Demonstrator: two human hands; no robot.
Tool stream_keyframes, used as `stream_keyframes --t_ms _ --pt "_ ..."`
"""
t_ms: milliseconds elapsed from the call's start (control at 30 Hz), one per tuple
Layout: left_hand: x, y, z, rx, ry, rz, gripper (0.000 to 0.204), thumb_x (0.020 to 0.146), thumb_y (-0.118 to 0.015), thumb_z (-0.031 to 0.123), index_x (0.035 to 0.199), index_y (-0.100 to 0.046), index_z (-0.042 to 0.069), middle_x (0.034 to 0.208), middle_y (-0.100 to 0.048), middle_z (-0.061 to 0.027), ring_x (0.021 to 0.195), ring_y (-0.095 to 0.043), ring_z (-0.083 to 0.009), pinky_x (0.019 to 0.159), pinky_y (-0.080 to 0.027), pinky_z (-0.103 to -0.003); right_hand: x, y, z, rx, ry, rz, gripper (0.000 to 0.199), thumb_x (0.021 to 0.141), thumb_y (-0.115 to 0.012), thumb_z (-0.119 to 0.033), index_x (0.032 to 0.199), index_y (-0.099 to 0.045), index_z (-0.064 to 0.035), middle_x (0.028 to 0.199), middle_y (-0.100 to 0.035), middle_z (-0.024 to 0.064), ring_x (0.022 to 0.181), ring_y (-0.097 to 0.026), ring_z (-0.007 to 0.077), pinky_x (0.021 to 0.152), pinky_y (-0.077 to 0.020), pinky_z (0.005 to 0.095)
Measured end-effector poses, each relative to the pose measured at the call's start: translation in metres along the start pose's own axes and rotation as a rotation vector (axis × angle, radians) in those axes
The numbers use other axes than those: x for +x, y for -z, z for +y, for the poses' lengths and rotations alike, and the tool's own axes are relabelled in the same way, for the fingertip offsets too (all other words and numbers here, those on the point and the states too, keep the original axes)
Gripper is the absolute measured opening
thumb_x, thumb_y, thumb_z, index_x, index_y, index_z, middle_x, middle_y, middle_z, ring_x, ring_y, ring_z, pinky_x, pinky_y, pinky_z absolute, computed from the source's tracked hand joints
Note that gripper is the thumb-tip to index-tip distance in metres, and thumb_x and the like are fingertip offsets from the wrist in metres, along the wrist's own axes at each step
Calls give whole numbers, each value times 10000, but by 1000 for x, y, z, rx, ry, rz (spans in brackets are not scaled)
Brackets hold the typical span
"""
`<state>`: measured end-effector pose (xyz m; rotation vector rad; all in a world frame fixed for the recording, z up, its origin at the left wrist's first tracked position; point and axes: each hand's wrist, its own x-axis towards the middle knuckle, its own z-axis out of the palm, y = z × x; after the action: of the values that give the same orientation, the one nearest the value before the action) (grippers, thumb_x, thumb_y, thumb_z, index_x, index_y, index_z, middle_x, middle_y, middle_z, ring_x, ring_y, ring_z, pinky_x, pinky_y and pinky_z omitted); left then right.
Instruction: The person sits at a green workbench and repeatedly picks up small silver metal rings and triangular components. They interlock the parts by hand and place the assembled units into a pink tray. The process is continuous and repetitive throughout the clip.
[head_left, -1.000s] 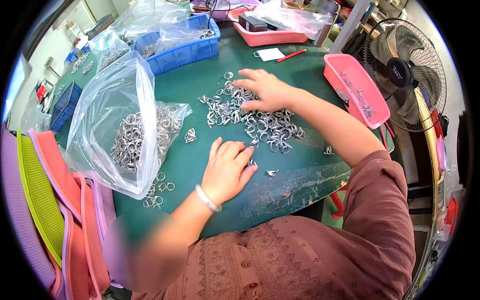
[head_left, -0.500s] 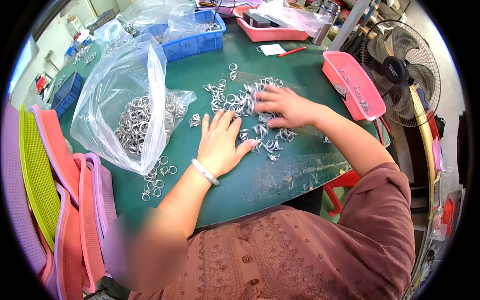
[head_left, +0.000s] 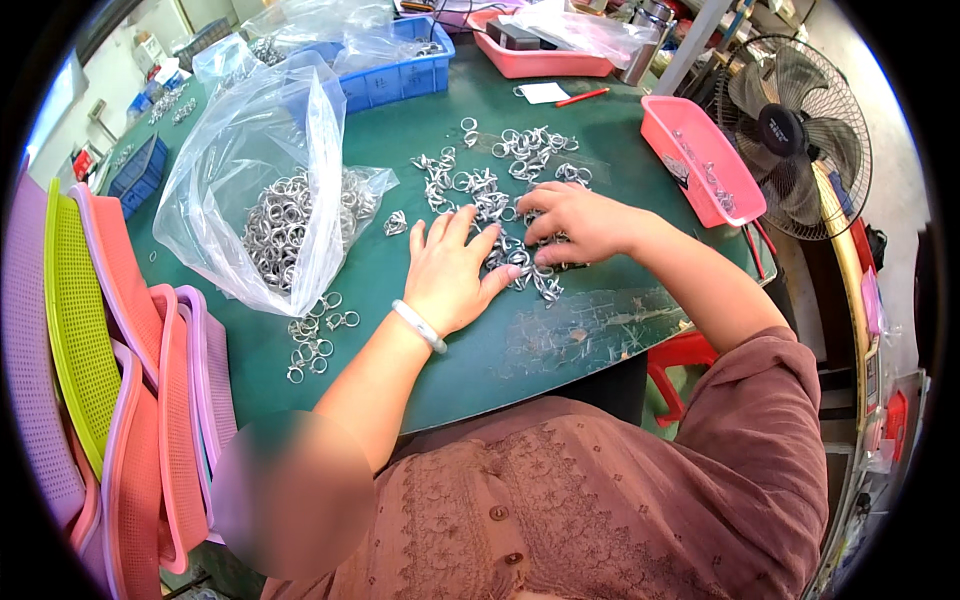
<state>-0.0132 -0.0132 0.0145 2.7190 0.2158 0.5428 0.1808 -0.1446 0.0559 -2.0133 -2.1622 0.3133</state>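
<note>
Silver metal rings (head_left: 485,192) lie in a loose heap on the green table, between and beyond my hands. My left hand (head_left: 450,270) rests at the near left side of the heap, fingers spread, with the thumb beside some rings. A pale bangle (head_left: 419,326) is on that wrist. Over the right part of the heap, my right hand (head_left: 580,222) is curved with its fingers apart, touching rings and hiding some beneath it. To the left, a clear plastic bag (head_left: 330,150) lies open with many more rings (head_left: 282,230) inside. Several loose rings (head_left: 318,345) lie below it.
A pink tray (head_left: 690,150) with a few rings stands at right, near a black fan (head_left: 785,130). Blue crate (head_left: 400,75) and another pink tray (head_left: 545,62) are at the back, near a red pencil (head_left: 582,97). Stacked plastic baskets (head_left: 85,320) fill the left side.
My right hand has moved nearer and lower across the heap, drawing rings toward my left hand and uncovering rings at the far side. My left hand has shifted only slightly.
</note>
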Motion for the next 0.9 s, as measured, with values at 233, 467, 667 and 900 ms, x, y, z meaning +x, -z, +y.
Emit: stream_keyframes --t_ms 233,467,667,900 --pt "-5 7 9 -5 -61 -70 476 757 -663 378 1153 -594 123 1035 -491 -146 1039 -459 -299 974 -279 -503 32 -17 -9 -228 21 254 226 740 -653 -180 948 -627 -96 1201 -497 86 1101 -487 277 873 -409 420" --pt "-5 3 4 -33 -10 15 498 740 -676 361 1148 -582 91 1126 -511 -147 1057 -474 -311 900 -355 -409 37 -4 6 -101 -295 98 144 750 -601 -155 872 -616 -80 981 -572 70 930 -573 270 804 -444 434" --pt "-6 8 11 -11 -31 -40 508 729 -679 382 1152 -589 115 1216 -479 -177 1080 -469 -320 906 -341 -404 19 -12 -7 -185 -4 224 320 701 -682 -130 1008 -602 -95 1117 -526 102 1006 -516 281 844 -443 390" --pt "-5 9 6 49 -120 2 405 689 -715 318 1023 -631 105 1133 -531 -140 1050 -474 -296 910 -318 -408 20 -4 -9 -58 -286 174 203 724 -622 -63 924 -585 -59 928 -557 95 949 -520 311 791 -441 384"
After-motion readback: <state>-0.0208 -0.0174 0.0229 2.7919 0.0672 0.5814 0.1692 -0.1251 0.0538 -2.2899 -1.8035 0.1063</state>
